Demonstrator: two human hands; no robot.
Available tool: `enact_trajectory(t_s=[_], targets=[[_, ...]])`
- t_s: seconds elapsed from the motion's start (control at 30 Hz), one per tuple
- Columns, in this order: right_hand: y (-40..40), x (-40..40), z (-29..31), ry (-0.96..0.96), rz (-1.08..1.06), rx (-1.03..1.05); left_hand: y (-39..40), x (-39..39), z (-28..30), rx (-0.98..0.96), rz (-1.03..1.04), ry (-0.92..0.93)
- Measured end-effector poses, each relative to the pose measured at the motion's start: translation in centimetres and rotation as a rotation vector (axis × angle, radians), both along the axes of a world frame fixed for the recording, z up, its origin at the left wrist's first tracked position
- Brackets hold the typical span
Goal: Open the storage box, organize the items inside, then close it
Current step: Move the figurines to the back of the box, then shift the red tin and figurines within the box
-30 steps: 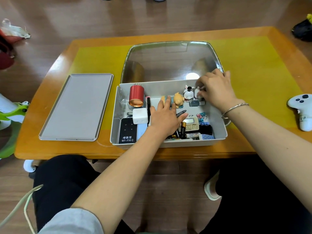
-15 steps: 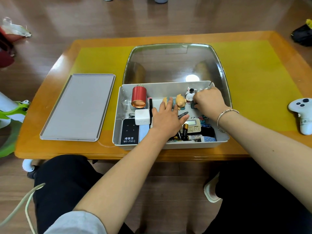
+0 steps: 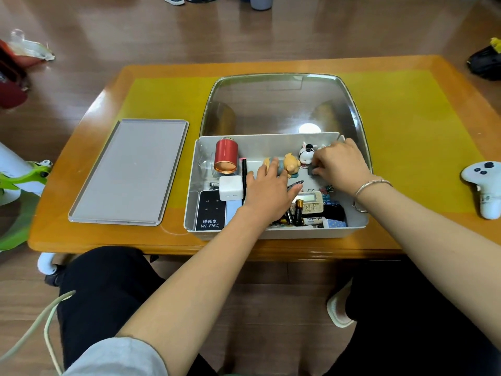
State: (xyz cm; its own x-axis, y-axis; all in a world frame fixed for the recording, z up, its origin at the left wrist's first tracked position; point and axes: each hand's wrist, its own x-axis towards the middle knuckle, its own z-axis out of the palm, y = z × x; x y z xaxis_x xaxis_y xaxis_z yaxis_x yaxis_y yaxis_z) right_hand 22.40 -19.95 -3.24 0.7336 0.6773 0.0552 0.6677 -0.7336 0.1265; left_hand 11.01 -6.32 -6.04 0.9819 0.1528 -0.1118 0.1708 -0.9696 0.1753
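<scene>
Storage box (image 3: pixel 271 234) sits open at the near edge of the table (image 3: pixel 406 240), its clear lid (image 3: pixel 282 104) standing up behind it. Left hand (image 3: pixel 268 194) lies flat inside the box, fingers straight, resting on the contents with fingertips beside an orange figurine (image 3: pixel 292 164). Right hand (image 3: pixel 340 165) is curled at the far right corner, fingertips pinching a small dark object (image 3: pixel 311 170) just beside a white rabbit figurine (image 3: pixel 306 154). Red tin (image 3: pixel 225 160), white charger (image 3: pixel 230 188), black WI-FI device (image 3: pixel 211 214) and batteries (image 3: pixel 298 211) lie within. Grey tray (image 3: pixel 130 172) rests left of the box; white controller (image 3: pixel 484 185) well right.
</scene>
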Motion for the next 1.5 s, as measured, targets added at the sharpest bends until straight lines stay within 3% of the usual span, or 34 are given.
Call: enact_trajectory(t_s=[0.23,0.37,0.47,0.63,0.7,0.83,0.97,1.13,1.33,1.5], targets=[[-0.5,-2.7,0.6,0.133,0.061,0.216,1.7,-3.9,2.6,-0.179,-0.055,-0.378],[-0.2,-4.4,0.6,0.3,0.059,0.321,4.6,-6.3,3.7,-0.161,0.19,-0.534],[0.7,-5.3,0.3,0.377,0.058,0.363,7.7,-7.7,3.3,-0.116,0.417,-0.491],[2.8,-6.6,-0.6,0.491,0.097,0.318,10.7,-9.3,1.1,-0.425,0.59,-0.201],[3.5,-7.1,-1.0,0.534,0.098,0.307,10.6,-9.6,0.6,-0.424,0.58,-0.153],[4.3,-7.7,-1.5,0.556,0.08,0.323,9.7,-9.8,0.3,-0.304,0.608,-0.19],[5.8,-7.9,-1.0,0.493,-0.005,0.515,8.6,-10.0,0.1,-0.266,0.631,-0.207],[10.4,-7.1,0.3,0.597,-0.138,0.64,7.9,-9.9,0.1,-0.238,0.658,-0.193],[14.4,-5.9,0.3,0.674,-0.162,0.6,7.7,-9.8,0.0,-0.255,0.657,-0.188],[14.4,-6.0,0.0,0.744,-0.057,0.548,8.0,-9.8,-0.4,-0.29,0.659,-0.211]])
